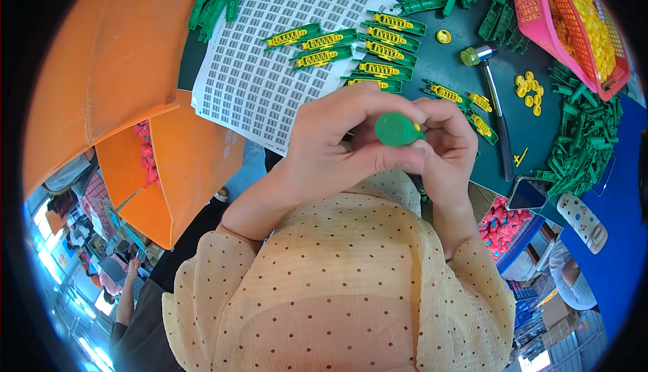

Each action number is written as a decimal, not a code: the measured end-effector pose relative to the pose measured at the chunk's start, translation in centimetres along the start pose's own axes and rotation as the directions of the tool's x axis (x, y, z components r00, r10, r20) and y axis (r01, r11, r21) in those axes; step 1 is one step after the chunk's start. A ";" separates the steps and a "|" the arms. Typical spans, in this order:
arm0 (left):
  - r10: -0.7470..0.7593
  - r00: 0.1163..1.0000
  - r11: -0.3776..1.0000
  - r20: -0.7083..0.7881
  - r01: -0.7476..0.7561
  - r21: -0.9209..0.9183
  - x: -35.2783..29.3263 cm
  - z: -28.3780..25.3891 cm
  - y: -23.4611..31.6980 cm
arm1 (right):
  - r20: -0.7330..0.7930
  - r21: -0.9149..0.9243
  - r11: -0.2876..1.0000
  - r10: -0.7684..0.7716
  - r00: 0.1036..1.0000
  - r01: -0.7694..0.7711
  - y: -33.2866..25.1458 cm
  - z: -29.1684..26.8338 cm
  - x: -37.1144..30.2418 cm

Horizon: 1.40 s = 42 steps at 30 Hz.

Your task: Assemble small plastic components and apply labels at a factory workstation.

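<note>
Close in front of the person's chest, above the edge of a dark green work table (459, 41), two bare hands meet around a small green plastic piece with a rounded end (397, 129). The left hand (337, 144) curls over it from the left, thumb and fingers pinching the piece, while the right hand (447, 144) closes in from the right, its fingertips pressed against the same piece, where a bit of yellow shows at the edge. Both forearms come out of pale yellow sleeves with small red dots (337, 284). On the table just beyond the hands lie flat green plastic strips fitted with yellow inserts (351, 51), spread in a loose fan, some of them resting on white sheets of small printed labels (263, 68). To the right of the strips lies a small hammer with a yellow-green head and a dark handle (491, 88), and beside it a cluster of small yellow plastic rings (528, 92). A pink plastic basket of yellow pieces (574, 21) stands at the upper right, with heaps of plain green plastic parts (580, 136) below it. An orange cardboard box (121, 68) stands open on the left, well apart from the hands.
</note>
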<state>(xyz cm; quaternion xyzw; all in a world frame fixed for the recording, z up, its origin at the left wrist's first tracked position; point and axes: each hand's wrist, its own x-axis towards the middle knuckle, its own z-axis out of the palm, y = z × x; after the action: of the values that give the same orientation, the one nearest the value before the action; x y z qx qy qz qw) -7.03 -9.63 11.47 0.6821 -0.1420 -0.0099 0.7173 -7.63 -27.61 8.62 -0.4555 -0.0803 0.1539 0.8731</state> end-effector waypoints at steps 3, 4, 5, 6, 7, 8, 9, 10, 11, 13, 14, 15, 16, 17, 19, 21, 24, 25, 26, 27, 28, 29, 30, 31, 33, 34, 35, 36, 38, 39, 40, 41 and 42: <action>-0.013 0.996 0.978 0.087 -0.006 0.210 0.7 -0.5 -1.1 | -0.097 -0.066 0.998 0.018 0.995 -0.024 -0.5 0.0 0.1; -0.033 0.998 0.987 0.058 0.023 0.158 0.6 -0.6 -1.7 | -0.075 -0.084 0.991 0.098 0.992 -0.104 -0.6 -0.5 -0.1; -0.055 0.998 0.993 0.032 0.051 0.104 0.4 -0.7 -2.1 | -0.078 -0.088 0.991 0.095 0.992 -0.101 -0.9 -0.4 0.0; -0.104 0.995 0.993 0.004 0.103 0.058 0.3 -0.9 -2.5 | -0.086 -0.227 0.969 0.078 0.993 -0.096 -1.2 -0.3 0.2; -0.101 0.995 0.993 0.010 0.101 0.055 0.3 -0.8 -2.7 | -0.092 -0.362 0.928 0.061 0.994 -0.091 -1.3 -0.3 0.2; -0.155 0.985 0.977 -0.075 0.142 -0.158 0.3 -0.7 -2.9 | -0.004 -0.582 0.813 -0.021 1.000 0.015 -1.2 -1.7 0.7; -0.227 0.963 0.915 -0.148 0.159 -0.372 0.4 -0.7 -2.9 | 0.038 -0.787 0.615 -0.030 0.999 0.049 -2.3 -2.6 1.1; -0.218 0.972 0.916 -0.088 0.172 -0.363 0.4 -1.3 -3.0 | -0.059 -0.843 0.538 -0.050 0.997 -0.023 -3.1 -3.1 1.6; -0.215 0.973 0.915 -0.083 0.171 -0.366 0.4 -1.5 -2.8 | -0.153 -0.883 0.458 -0.078 0.985 -0.101 -3.6 -3.6 2.2; -0.336 0.942 0.858 0.014 0.312 -0.409 0.2 -1.5 -2.4 | -0.189 -0.915 0.387 -0.168 0.967 -0.112 -3.2 -5.4 4.0; -0.312 0.950 0.900 0.027 0.305 -0.313 0.4 -1.1 -2.3 | -0.013 -0.997 0.082 -0.248 0.969 0.007 -2.9 -6.1 5.1; -0.311 0.950 0.899 0.026 0.303 -0.315 0.5 -0.8 -2.1 | 0.179 -0.964 -0.238 -0.266 0.947 0.115 -2.8 -6.5 6.2; -0.280 0.959 0.905 0.043 0.279 -0.322 0.5 -0.5 -2.0 | 0.235 -0.943 -0.294 -0.272 0.933 0.152 -2.0 -6.8 6.9; -0.249 0.967 0.909 0.059 0.255 -0.329 0.5 -0.2 -1.8 | 0.236 -0.943 -0.296 -0.272 0.933 0.152 -1.5 -7.3 7.3; -0.222 0.972 0.930 0.071 0.234 -0.285 0.5 0.1 -1.2 | 0.259 -0.903 -0.405 -0.245 0.934 0.145 -0.8 -8.1 8.0; -0.199 0.976 0.947 0.084 0.214 -0.241 0.4 0.1 -1.1 | 0.257 -0.886 -0.447 -0.250 0.934 0.124 -0.7 -8.5 8.2; -0.148 0.983 0.978 0.105 0.162 -0.134 0.2 0.1 -1.2 | 0.266 -0.892 -0.431 -0.259 0.929 0.135 -0.7 -8.6 8.2; -0.167 0.980 0.984 0.109 0.173 -0.048 0.2 0.1 -0.9 | 0.296 -0.922 -0.328 -0.247 0.923 0.208 -1.0 -8.1 8.1; -0.186 0.976 0.982 0.112 0.183 0.038 0.2 0.1 -0.7 | 0.325 -0.936 -0.219 -0.239 0.915 0.276 -1.5 -7.6 7.8; -0.186 0.976 0.982 0.109 0.183 0.039 0.4 0.1 -0.9 | 0.328 -0.935 -0.218 -0.237 0.915 0.279 -2.2 -6.6 7.3; -0.151 0.981 0.980 0.124 0.132 0.150 0.6 0.0 -1.3 | 0.347 -0.938 -0.082 -0.249 0.904 0.337 -3.0 -5.2 6.4; -0.117 0.983 0.963 0.142 0.077 0.258 0.6 0.0 -1.7 | 0.363 -0.919 0.054 -0.264 0.894 0.390 -3.7 -4.1 5.7; -0.120 0.982 0.963 0.144 0.079 0.258 0.6 0.1 -1.9 | 0.360 -0.920 0.056 -0.263 0.895 0.387 -4.3 -3.3 5.4; -0.100 0.987 0.950 0.125 0.057 0.308 0.4 0.3 -2.2 | 0.444 -0.882 0.065 -0.221 0.868 0.467 -4.8 -2.7 5.1; -0.079 0.991 0.934 0.110 0.035 0.356 0.4 0.5 -2.3 | 0.523 -0.837 0.077 -0.179 0.834 0.541 -5.1 -2.3 4.7; -0.077 0.988 0.940 0.131 0.028 0.339 0.4 0.5 -2.2 | 0.489 -0.840 0.153 -0.206 0.848 0.521 -5.1 -2.3 4.5; -0.075 0.986 0.946 0.151 0.022 0.322 0.5 0.5 -2.1 | 0.454 -0.835 0.230 -0.229 0.861 0.501 -5.1 -2.3 4.4; -0.076 0.986 0.946 0.151 0.023 0.323 0.5 0.4 -2.0 | 0.453 -0.834 0.231 -0.229 0.861 0.501 -5.1 -2.3 4.2; -0.064 0.979 0.964 0.194 0.011 0.266 0.6 0.4 -1.7 | 0.440 -0.755 0.399 -0.279 0.853 0.520 -5.0 -2.4 3.9; -0.066 0.979 0.964 0.195 0.012 0.266 0.7 0.5 -1.6 | 0.439 -0.756 0.399 -0.279 0.854 0.519 -4.9 -2.3 3.7; -0.066 0.976 0.973 0.207 0.017 0.230 0.6 0.5 -1.5 | 0.382 -0.737 0.476 -0.291 0.877 0.479 -4.7 -2.1 3.6; -0.065 0.974 0.981 0.219 0.022 0.193 0.6 0.5 -1.4 | 0.323 -0.711 0.550 -0.297 0.898 0.438 -4.5 -1.9 3.4; -0.066 0.973 0.981 0.220 0.023 0.194 0.6 0.6 -1.4 | 0.322 -0.711 0.550 -0.298 0.899 0.437 -4.3 -1.8 3.2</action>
<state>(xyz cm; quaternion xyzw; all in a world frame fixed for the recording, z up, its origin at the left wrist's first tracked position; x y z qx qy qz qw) -6.32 -10.47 10.21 0.7448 -0.2075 -0.0899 0.6278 -3.24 -30.20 11.08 -0.7411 -0.3029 -0.0452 0.5974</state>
